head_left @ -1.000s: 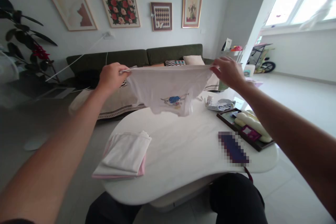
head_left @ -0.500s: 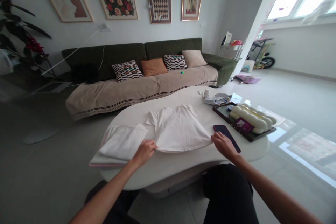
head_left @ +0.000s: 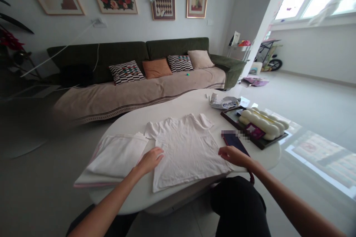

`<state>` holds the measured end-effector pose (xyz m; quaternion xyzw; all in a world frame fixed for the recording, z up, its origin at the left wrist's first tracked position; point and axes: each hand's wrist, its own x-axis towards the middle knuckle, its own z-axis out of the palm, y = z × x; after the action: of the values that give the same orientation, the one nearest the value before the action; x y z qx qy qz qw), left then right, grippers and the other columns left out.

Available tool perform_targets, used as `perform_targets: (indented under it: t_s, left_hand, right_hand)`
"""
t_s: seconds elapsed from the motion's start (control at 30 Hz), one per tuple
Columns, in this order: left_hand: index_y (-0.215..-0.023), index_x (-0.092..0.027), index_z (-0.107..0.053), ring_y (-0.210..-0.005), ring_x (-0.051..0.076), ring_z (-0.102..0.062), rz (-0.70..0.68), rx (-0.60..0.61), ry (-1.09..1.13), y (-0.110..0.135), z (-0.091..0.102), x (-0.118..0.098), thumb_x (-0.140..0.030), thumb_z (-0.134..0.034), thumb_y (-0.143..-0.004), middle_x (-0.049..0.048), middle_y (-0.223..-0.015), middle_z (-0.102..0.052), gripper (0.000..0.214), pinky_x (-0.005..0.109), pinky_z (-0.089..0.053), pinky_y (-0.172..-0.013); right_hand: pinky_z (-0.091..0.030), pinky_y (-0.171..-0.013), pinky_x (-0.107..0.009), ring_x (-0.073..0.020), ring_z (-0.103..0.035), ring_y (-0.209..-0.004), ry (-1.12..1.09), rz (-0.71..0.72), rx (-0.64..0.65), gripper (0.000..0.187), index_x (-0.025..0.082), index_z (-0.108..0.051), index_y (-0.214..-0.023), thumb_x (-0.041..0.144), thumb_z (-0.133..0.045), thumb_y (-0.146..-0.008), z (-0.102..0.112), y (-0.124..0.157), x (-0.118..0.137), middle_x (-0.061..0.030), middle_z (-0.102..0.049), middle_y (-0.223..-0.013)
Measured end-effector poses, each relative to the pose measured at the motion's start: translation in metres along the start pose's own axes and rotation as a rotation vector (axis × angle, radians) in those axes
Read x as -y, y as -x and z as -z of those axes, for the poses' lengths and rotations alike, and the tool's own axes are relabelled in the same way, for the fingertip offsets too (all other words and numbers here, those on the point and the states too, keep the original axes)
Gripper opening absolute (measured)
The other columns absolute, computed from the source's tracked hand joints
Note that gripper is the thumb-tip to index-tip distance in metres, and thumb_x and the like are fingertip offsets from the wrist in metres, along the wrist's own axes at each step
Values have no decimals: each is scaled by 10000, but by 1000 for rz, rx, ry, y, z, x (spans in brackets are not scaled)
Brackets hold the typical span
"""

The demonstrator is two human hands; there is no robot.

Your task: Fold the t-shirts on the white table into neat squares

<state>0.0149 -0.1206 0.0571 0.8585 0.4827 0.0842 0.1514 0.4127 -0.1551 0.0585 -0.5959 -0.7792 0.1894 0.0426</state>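
A white short-sleeved T-shirt (head_left: 186,148) lies spread on the white table, its sleeves at the far side and its hem reaching the near edge. Beside the shirt's left edge is my left hand (head_left: 151,159), fingers loosely stretched out and holding nothing. My right hand (head_left: 232,155) hovers by the opposite edge of the shirt, fingers bent but apart, with no cloth visibly gripped. A stack of folded white cloth (head_left: 118,155) with a pinkish layer lies left of my left hand. Behind my right hand is a dark phone (head_left: 235,141), partly covered by the forearm.
A dark tray (head_left: 261,143) at the table's right bears a puffy cream-coloured object (head_left: 263,123) and a purple packet (head_left: 254,131). A crumpled plastic bag (head_left: 225,102) lies behind it. Beyond the table (head_left: 133,116) stands a green sofa (head_left: 178,46) with several cushions.
The shirt's hem has been let go and now lies flat, nearer to me. Both hands have come off the hem and are beside the shirt's edges. The view has shifted slightly.
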Motion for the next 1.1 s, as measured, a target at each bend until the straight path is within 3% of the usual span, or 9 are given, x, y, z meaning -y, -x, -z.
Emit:
perform_targets:
  t_s: [0.2,0.43,0.6,0.7,0.77,0.93,1.03,1.1]
  left_hand:
    - [-1190,-117,-501,-1248,211,-351,165,-126,-175,-95,-18,28,-206,-385,-827,133,-1299,-452,392,351,-294,-1027]
    - [-1334,-118,-324,-1321,251,-178,261,-128,-227,-179,-40,37,-327,-282,-884,134,-1425,-258,499,434,-224,-1039]
    - [-1380,-252,-233,-1326,325,-107,346,-71,-216,-195,-66,49,-541,-246,-851,92,-1463,-159,602,562,-180,-1002]
    - [-1385,-298,-201,-1328,337,-74,357,-99,-229,-199,-73,57,-584,-202,-839,58,-1472,-128,616,594,-128,-998]
    - [-1384,-315,-194,-1327,341,-66,363,-94,-220,-208,-70,63,-603,-185,-830,42,-1475,-122,624,599,-115,-999]
    - [-1388,-279,-206,-1320,357,-93,499,-76,-186,-239,-51,75,-589,-206,-830,73,-1469,-141,638,585,-131,-1005]
    - [-1391,-243,-209,-1322,355,-84,483,-121,-194,-244,-45,67,-547,-208,-848,99,-1465,-146,623,579,-131,-1008]
    - [-1394,-230,-200,-1326,345,-68,414,-141,-203,-235,-48,57,-536,-203,-855,100,-1466,-137,620,571,-135,-1010]
  right_hand:
    - [-350,-602,-218,-150,-583,-668,45,-204,-177,222,170,-644,-756,218,-432,-804,15,-81,-17,-45,-645,-701]
    - [-388,-706,-249,-187,-579,-882,38,-417,-335,310,125,-601,-990,200,-336,-849,6,-169,-61,-128,-637,-950]
    - [-418,-721,-308,-246,-571,-920,-4,-531,-375,385,94,-591,-1017,377,-440,-804,-5,-216,-74,-168,-628,-963]
    - [-428,-646,-292,-228,-601,-774,-38,-556,-344,279,151,-641,-843,378,-564,-701,-2,-236,-79,-94,-653,-796]
    - [-423,-617,-266,-197,-599,-723,-49,-570,-359,202,172,-640,-805,324,-550,-707,9,-244,-84,-63,-650,-763]
    - [-426,-719,-364,-296,-522,-983,32,-643,-535,386,81,-517,-1123,269,-352,-828,43,-244,-86,-216,-548,-1091]
    - [-399,-838,-365,-285,-449,-1102,82,-517,-550,465,97,-405,-1258,291,-382,-837,37,-241,-63,-206,-469,-1227]
    - [-354,-924,-341,-258,-373,-1196,126,-293,-463,489,152,-382,-1293,333,-409,-839,18,-243,-42,-145,-391,-1335]
